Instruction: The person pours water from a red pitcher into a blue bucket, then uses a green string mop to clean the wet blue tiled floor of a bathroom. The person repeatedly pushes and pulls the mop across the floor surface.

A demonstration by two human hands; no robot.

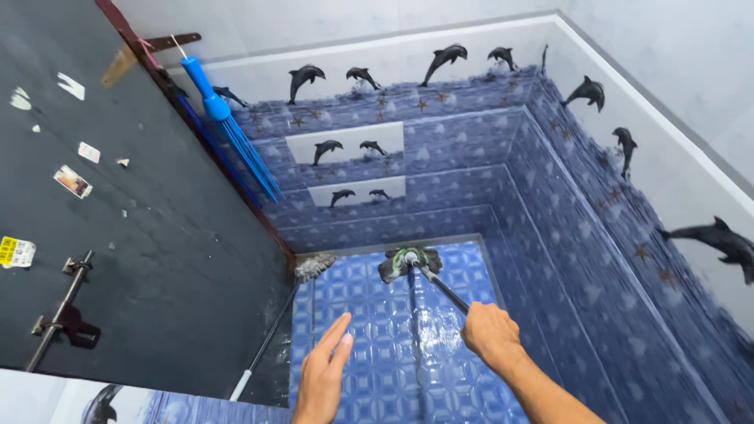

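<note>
Left hand (322, 377) reaching forward from bottom edge, open, fingers straight and close together, thumb apart, palm facing right, holding nothing. Right hand (491, 334) extending from lower right, bare forearm angling up-left, fingers curling into closed fist, knuckles facing up, gripping thin shaft.
</note>
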